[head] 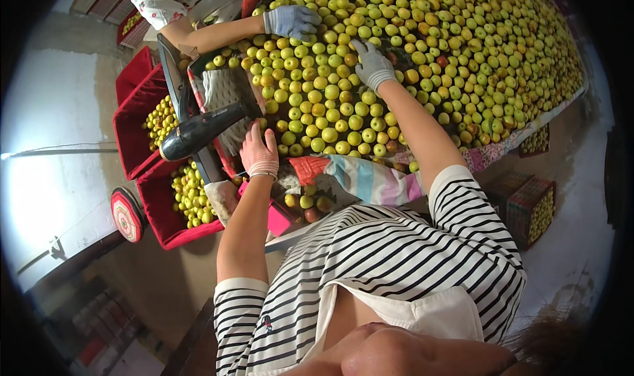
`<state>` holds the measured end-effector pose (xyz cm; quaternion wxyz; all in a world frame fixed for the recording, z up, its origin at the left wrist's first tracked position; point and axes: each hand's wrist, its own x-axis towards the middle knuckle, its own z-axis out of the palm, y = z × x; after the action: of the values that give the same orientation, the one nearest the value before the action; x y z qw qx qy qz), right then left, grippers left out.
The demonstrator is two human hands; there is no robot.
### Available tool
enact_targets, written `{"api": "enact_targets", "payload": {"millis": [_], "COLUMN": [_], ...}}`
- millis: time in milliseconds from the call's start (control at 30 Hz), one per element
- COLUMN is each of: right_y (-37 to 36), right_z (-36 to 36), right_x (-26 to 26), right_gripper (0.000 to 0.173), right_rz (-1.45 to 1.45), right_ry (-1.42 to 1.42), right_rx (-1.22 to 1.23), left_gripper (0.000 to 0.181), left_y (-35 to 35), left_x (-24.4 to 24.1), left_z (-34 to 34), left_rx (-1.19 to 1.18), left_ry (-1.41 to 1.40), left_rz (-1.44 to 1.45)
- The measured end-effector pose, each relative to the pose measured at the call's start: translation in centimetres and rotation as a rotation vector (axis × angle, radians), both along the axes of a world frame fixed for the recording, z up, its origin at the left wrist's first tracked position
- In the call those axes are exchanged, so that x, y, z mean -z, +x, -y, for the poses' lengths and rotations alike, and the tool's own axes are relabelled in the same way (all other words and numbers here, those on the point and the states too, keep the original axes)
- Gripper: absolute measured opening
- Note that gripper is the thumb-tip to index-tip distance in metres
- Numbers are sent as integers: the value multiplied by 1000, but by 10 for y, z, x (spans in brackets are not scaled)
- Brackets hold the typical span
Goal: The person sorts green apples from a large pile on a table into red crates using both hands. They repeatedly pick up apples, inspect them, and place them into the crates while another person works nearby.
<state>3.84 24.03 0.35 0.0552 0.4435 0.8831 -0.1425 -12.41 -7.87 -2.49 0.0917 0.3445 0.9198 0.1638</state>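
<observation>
A broad heap of small yellow-green fruits (460, 49) covers the table before me. My right hand (374, 66), in a grey knit glove, lies over the fruits at the upper middle with its fingers spread. My left hand (260, 150), in a thin pinkish striped glove, rests by the left edge of the fruits, beside a white netted padding (225, 106); its fingertips are near one fruit and whether it holds any is unclear. Just above it a black hair dryer (203, 131) is fixed across a metal frame (210, 165).
A co-worker's blue-gloved hand (293, 22) lies on the fruits at the top. Red-lined crates (166, 227) holding fruits stand at the left. A striped cloth (371, 178) hangs over the near edge. A pink box (278, 219) sits near my left forearm. Filled crates (532, 207) are at the right.
</observation>
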Motion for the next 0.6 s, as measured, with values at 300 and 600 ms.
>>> {"api": "enact_targets", "payload": {"millis": [300,600], "right_y": [-45,-45], "right_z": [-26,-22], "right_x": [-3,-6], "right_gripper": [63,42], "right_rz": [296,202], "right_ry": [66,-91], "right_rx": [-122,33], "left_gripper": [48,45], "left_y": [1,1], "left_x": [-2,2], "left_z": [-2,2], "left_rx": [13,-1], "left_ry": [27,105], "left_rz": [-6,-70]}}
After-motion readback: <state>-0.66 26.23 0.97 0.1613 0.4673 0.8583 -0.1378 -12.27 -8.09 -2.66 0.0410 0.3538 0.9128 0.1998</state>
